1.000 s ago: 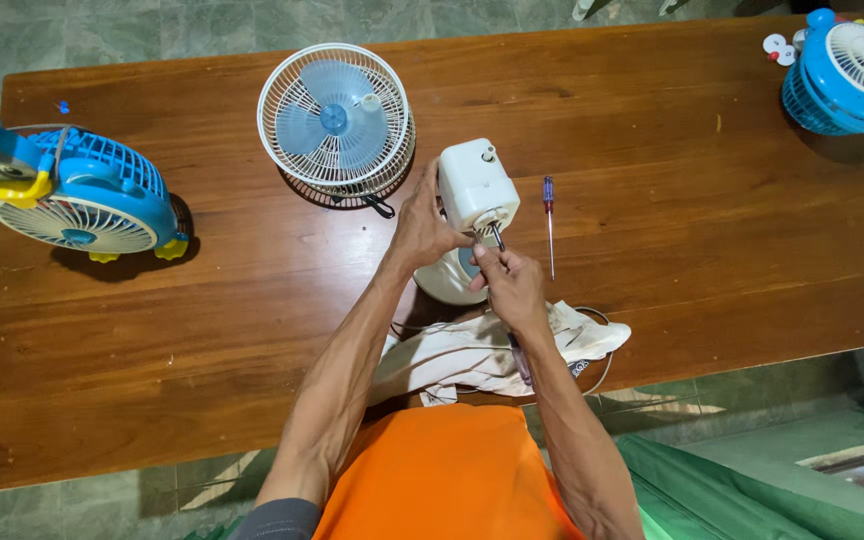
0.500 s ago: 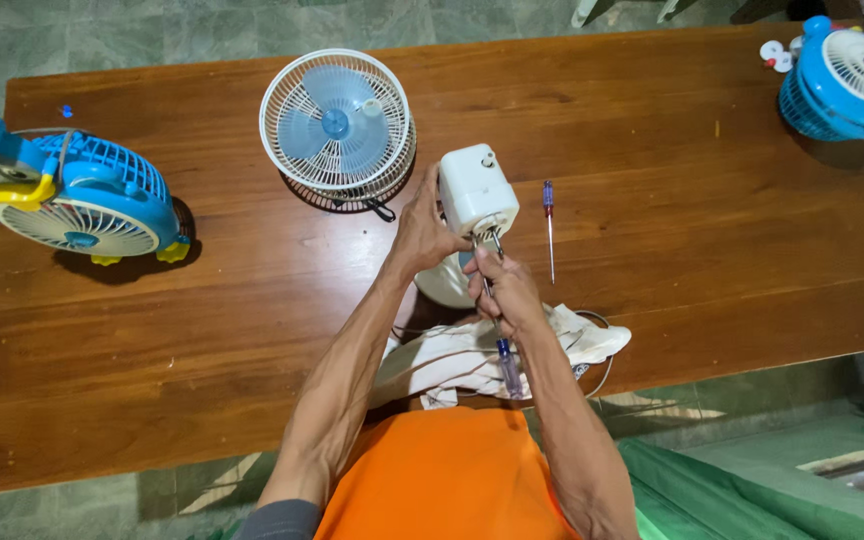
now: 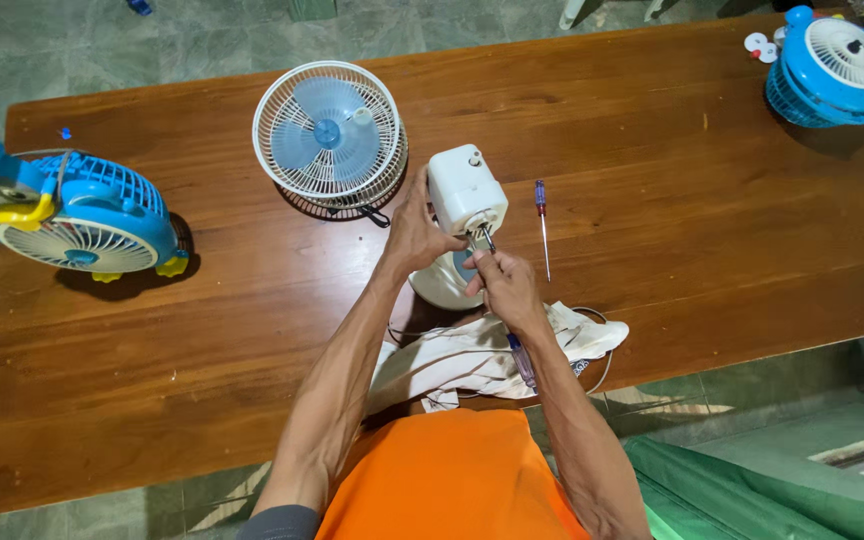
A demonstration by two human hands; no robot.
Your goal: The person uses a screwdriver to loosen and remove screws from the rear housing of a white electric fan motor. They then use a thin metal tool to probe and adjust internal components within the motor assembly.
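Since a moment ago your right hand (image 3: pixel 508 290) has drawn back a little from the white housing (image 3: pixel 464 190), and the tool (image 3: pixel 520 358) you hold now shows its dark handle running down below your wrist, its metal tip (image 3: pixel 488 238) angled up to the housing's lower edge. Your left hand (image 3: pixel 414 235) has stayed where it was.

Nearest you, a crumpled white cloth (image 3: pixel 482 355) lies at the desk's (image 3: pixel 202 400) front edge, with a thin cord (image 3: pixel 602 345) looping around its right side. Your right grip is pressed together around the tool, fingers curled over the shaft. Just above the cloth sits a round white base (image 3: pixel 442 285), partly hidden by your hands. Your left grip is closed on the housing, thumb and fingers wrapped on its left side, holding it tilted above the base near the middle of the desk.

Just right of the housing, a screwdriver (image 3: pixel 542 225) with a blue-and-red handle lies flat on the wood, apart from your hands. Behind your left hand, a white fan guard (image 3: pixel 328 135) with pale blue blades rests on the desk, close to the housing. Far left, a blue fan (image 3: pixel 72 215) with yellow parts lies at the desk's edge. At the far right corner sits another blue fan (image 3: pixel 832 60), with small white pieces (image 3: pixel 760 45) beside it.
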